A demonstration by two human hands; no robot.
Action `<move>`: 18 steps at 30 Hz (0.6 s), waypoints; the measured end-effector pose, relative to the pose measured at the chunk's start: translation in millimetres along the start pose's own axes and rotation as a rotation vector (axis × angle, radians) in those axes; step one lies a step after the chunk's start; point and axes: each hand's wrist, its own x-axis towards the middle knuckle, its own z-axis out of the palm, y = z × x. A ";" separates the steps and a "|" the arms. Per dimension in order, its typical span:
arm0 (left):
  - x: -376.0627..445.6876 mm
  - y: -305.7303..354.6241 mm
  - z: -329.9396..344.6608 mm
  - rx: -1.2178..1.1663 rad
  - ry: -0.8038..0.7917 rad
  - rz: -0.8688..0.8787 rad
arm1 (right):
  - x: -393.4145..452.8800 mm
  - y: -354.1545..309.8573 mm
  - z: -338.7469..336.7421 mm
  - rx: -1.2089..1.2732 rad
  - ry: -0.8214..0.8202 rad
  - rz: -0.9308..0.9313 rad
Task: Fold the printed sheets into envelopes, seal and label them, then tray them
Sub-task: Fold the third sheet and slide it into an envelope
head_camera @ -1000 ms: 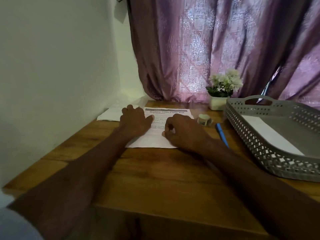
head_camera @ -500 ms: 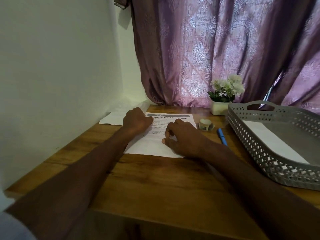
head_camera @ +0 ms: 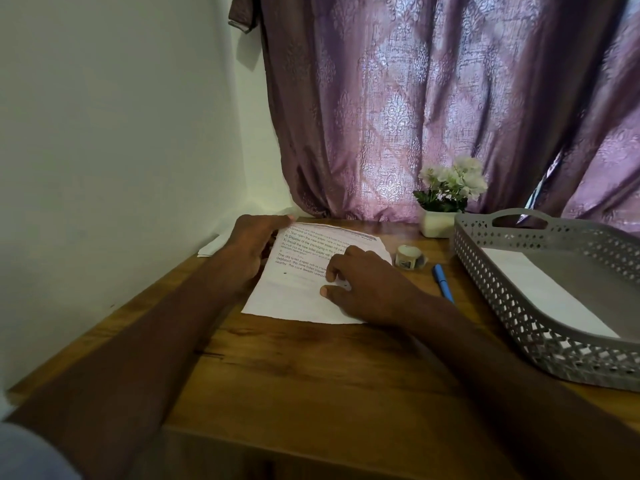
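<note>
With the printed sheet [head_camera: 304,282] lying flat on the desk [head_camera: 311,368], the left hand [head_camera: 254,242] seems to grip its far-left edge while the right hand [head_camera: 360,285], loosely curled and grasping nothing, pins the middle, so square the corners before creasing.

The printed sheet [head_camera: 304,285] lying on the tabletop [head_camera: 311,368] is carrying the only readable writing. Numbered lines are showing partly: "Tear open the new toilet paper", "4) Dispose of the packaging", "5) Install the new toilet paper roll". Below them a paragraph is beginning "The old toilet paper roll is", then "depleted, the new toilet paper", then "nearby, the core awaits removal"; the line ends are hiding under the right hand [head_camera: 367,289]. The dark heading strip at the top is staying too blurred to read.
</note>
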 end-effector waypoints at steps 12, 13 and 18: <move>-4.8 3.5 -5.9 -0.069 -0.149 -0.057 | -4.0 -3.9 -6.3 0.107 0.013 -0.148; -5.7 5.0 -7.1 -0.079 -0.162 -0.044 | -4.3 -3.0 -7.3 0.109 0.021 -0.158; -5.4 9.7 -19.0 -0.153 -0.155 0.108 | 0.9 8.2 -8.6 0.183 0.444 -0.047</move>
